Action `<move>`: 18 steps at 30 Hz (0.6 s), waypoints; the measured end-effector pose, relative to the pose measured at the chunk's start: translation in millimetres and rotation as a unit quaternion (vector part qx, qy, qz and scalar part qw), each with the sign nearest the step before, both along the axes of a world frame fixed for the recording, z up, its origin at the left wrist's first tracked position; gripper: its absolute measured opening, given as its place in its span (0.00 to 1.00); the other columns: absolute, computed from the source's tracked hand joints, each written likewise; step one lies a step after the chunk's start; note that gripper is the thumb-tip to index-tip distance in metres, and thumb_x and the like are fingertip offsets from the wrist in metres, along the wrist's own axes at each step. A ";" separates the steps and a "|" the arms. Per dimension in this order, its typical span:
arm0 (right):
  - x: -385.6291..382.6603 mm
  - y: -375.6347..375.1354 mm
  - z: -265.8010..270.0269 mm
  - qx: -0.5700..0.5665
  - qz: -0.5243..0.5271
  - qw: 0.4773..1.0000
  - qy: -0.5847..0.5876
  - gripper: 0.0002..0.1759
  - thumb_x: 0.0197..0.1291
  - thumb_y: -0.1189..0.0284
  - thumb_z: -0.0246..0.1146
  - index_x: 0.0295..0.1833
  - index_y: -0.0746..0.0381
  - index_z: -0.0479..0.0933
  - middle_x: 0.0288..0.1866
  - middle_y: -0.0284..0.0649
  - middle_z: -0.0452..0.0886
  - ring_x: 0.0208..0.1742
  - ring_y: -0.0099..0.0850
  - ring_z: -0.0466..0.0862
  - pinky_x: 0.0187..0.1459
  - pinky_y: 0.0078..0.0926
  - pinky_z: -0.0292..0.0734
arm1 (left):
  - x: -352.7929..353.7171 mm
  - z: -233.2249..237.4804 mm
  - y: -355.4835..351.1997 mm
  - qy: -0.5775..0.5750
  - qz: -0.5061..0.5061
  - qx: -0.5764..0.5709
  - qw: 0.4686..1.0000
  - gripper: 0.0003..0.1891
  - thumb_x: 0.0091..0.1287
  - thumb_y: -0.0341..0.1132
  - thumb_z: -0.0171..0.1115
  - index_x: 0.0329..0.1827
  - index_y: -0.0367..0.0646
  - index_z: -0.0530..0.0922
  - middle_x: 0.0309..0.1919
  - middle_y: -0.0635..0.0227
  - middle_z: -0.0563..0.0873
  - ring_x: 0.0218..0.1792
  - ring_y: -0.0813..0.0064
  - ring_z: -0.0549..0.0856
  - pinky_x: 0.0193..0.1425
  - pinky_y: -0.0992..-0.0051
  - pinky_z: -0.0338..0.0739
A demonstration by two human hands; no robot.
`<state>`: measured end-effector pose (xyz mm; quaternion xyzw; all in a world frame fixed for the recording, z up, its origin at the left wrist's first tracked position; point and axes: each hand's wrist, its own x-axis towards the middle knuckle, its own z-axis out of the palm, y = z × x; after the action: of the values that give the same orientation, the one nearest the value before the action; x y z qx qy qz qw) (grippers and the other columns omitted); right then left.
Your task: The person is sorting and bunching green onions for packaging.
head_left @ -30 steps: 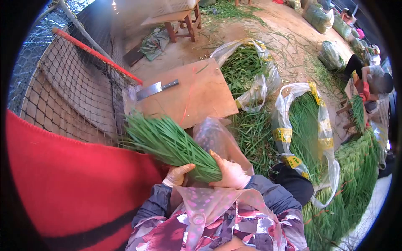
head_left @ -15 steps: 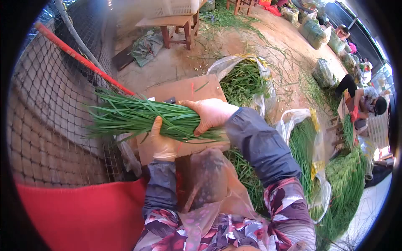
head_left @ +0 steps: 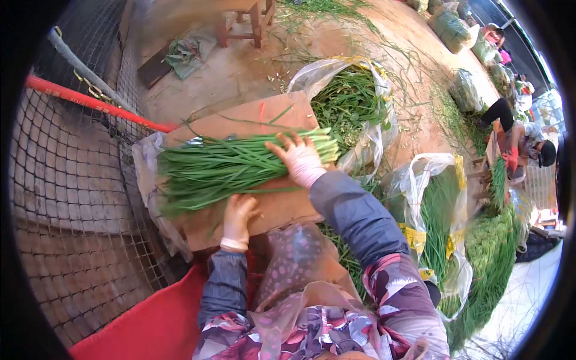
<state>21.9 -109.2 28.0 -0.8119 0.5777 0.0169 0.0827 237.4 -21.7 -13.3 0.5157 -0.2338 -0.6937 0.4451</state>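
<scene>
A thick bundle of long green stalks [head_left: 234, 162] lies across a brown board [head_left: 282, 207], its pale ends to the right and its leafy ends to the left. My right hand [head_left: 300, 159], in a thin pale glove, rests on the bundle near the pale ends with its fingers spread. Just below the bundle's lower edge is my left hand [head_left: 240, 217], gloved too, its fingers apart and holding nothing. Part of a small object at the board's upper left is covered by the leaves.
Plastic bags of greens [head_left: 351, 102] and long stalks [head_left: 438, 210] stand to the right, beside a large green pile [head_left: 492, 264]. Netting [head_left: 72, 180] and a red pole [head_left: 96, 103] are at left. A seated person [head_left: 528, 144] works at far right.
The bundle has gone from being held up in both hands to lying on the board. My left hand has let go and moved down; my right hand has opened flat on top.
</scene>
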 end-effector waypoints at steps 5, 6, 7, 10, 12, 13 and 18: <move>-7.0 -1.4 -0.1 -0.002 0.018 0.992 0.127 0.56 0.46 0.55 0.73 0.78 0.38 0.48 0.81 0.41 0.50 0.80 0.48 0.51 0.73 0.57 0.48 | -5.1 -16.0 36.4 -0.262 -0.128 -0.169 0.942 0.29 0.60 0.30 0.68 0.64 0.37 0.71 0.55 0.63 0.80 0.46 0.74 0.81 0.45 0.74 0.79; -5.3 6.4 15.8 0.055 0.026 0.989 0.132 0.56 0.46 0.57 0.73 0.79 0.40 0.48 0.81 0.39 0.49 0.80 0.48 0.50 0.73 0.57 0.48 | -7.6 -12.9 38.5 -0.315 -0.149 -0.206 0.915 0.26 0.58 0.29 0.69 0.61 0.38 0.74 0.51 0.62 0.81 0.44 0.72 0.82 0.46 0.74 0.79; -12.0 14.7 8.8 0.017 0.037 0.998 0.055 0.56 0.44 0.60 0.74 0.78 0.43 0.50 0.80 0.40 0.53 0.79 0.47 0.52 0.73 0.58 0.49 | -8.5 -9.6 40.3 -0.367 -0.169 -0.241 0.882 0.24 0.56 0.29 0.70 0.57 0.38 0.77 0.47 0.61 0.83 0.42 0.70 0.84 0.47 0.73 0.80; -42.4 29.9 28.3 -0.027 0.034 0.982 -0.183 0.51 0.46 0.62 0.73 0.76 0.46 0.56 0.76 0.43 0.61 0.77 0.46 0.57 0.73 0.56 0.52 | -8.4 11.4 41.6 -0.447 -0.191 -0.276 0.829 0.19 0.55 0.29 0.70 0.50 0.39 0.81 0.40 0.61 0.84 0.38 0.69 0.85 0.45 0.73 0.80; -78.5 22.9 29.3 -0.148 -0.034 0.931 -0.333 0.28 0.52 0.71 0.69 0.61 0.56 0.75 0.56 0.43 0.82 0.58 0.44 0.80 0.61 0.38 0.74 | -13.5 40.0 43.5 -0.413 -0.172 -0.245 0.860 0.16 0.54 0.29 0.71 0.47 0.40 0.82 0.38 0.61 0.85 0.35 0.67 0.85 0.42 0.70 0.80; -97.1 18.9 19.1 -0.126 -0.139 0.892 -0.411 0.20 0.57 0.76 0.65 0.57 0.59 0.79 0.50 0.43 0.85 0.52 0.39 0.84 0.55 0.30 0.78 | -17.0 55.4 42.3 -0.392 -0.159 -0.266 0.866 0.15 0.55 0.28 0.71 0.46 0.40 0.82 0.38 0.60 0.85 0.34 0.64 0.85 0.42 0.69 0.80; -161.5 -34.1 -1.5 -0.027 -0.321 0.787 -0.526 0.15 0.68 0.78 0.55 0.57 0.63 0.80 0.54 0.36 0.84 0.53 0.21 0.81 0.57 0.18 0.73 | -51.9 129.2 -28.4 -0.451 -0.082 -0.575 0.677 0.13 0.58 0.18 0.62 0.45 0.37 0.80 0.43 0.57 0.85 0.45 0.57 0.84 0.50 0.65 0.78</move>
<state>-139.6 -143.3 26.5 -0.4647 0.6724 -0.4560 0.3521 185.5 -50.1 115.9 0.3871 -0.8006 -0.1393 0.4356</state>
